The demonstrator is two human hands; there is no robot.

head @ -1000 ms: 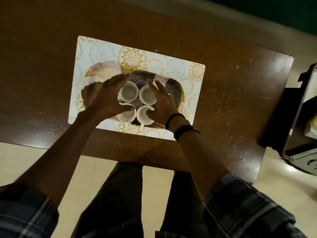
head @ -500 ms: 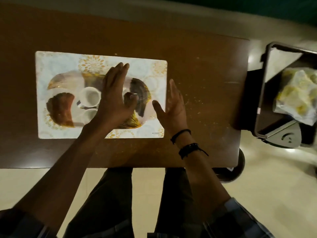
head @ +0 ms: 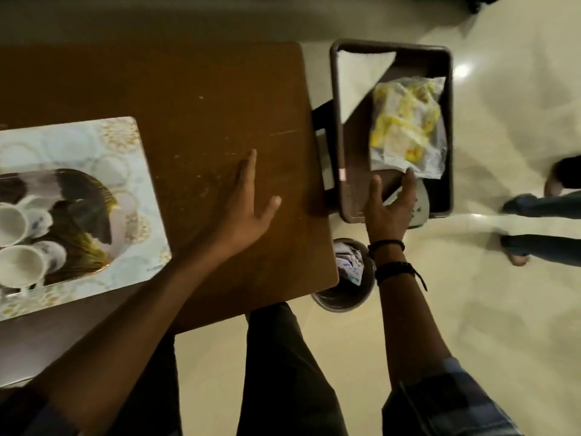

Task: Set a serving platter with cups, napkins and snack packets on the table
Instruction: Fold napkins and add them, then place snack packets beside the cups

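Observation:
The patterned serving platter [head: 85,196] lies on a floral placemat [head: 103,146] at the left of the brown table [head: 204,99]. White cups [head: 19,262] stand on its left part, partly cut off by the frame edge. My left hand [head: 245,212] hovers open over the bare table, right of the placemat. My right hand [head: 390,206] is open over a dark brown tray [head: 339,127] beside the table's right edge, fingertips near a clear bag of yellow snack packets [head: 405,121]. A white napkin [head: 358,73] lies at the tray's far end.
A round bin [head: 342,297] holding crumpled wrappers stands on the floor below the table's right corner. Another person's legs and feet [head: 534,228] are on the pale tiled floor at the right. My own legs show beneath the table's near edge.
Both hands have left the cups and moved right. The right hand now reaches over the side tray near the snack bag. My view has swung right.

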